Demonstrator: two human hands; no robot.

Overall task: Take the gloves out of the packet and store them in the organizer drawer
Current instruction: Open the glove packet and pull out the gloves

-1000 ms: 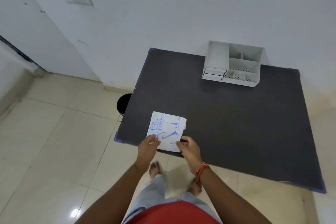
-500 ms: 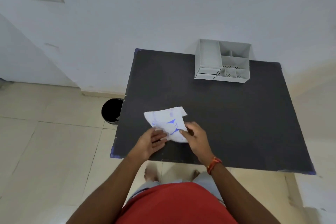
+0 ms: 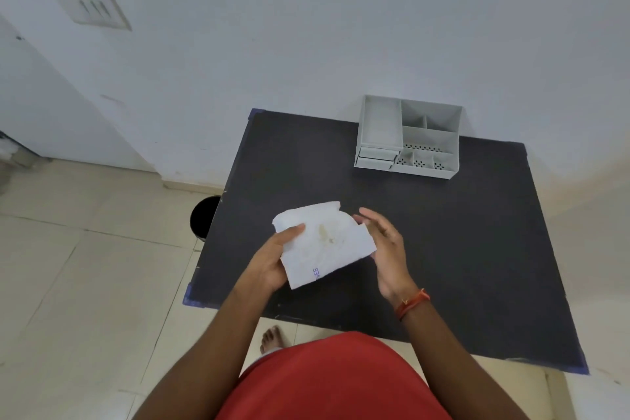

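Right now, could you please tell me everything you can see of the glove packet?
The glove packet is a flat white paper envelope, creased and slightly bent, with a little blue print near its lower edge and a faint yellowish mark at its middle. It is held above the near left part of the black table. The left hand grips its left edge, thumb on top; the right hand is open at its right edge. No gloves show.
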